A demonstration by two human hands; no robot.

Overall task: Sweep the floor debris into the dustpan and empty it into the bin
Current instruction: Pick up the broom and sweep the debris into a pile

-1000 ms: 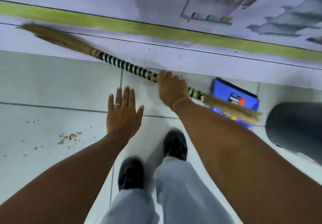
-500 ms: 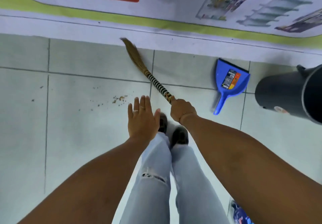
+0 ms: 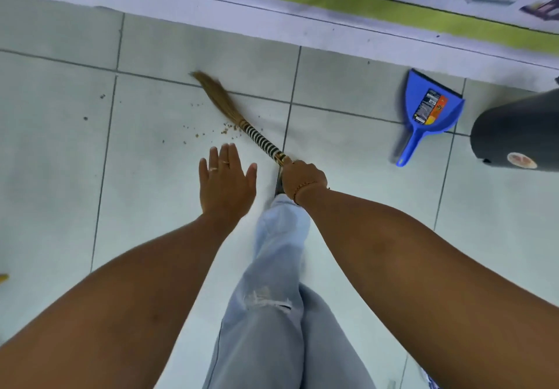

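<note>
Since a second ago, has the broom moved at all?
Yes. The broom, gripped by the right hand, swung away from the wall; its bristles now rest beside the debris, left of the blue dustpan.

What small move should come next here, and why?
Probably a short sweep rightward: the right hand grips the broom, whose bristles lie on the floor among scattered crumbs, while the blue dustpan lies off to the right beside the dark bin. The left hand hangs open.
</note>
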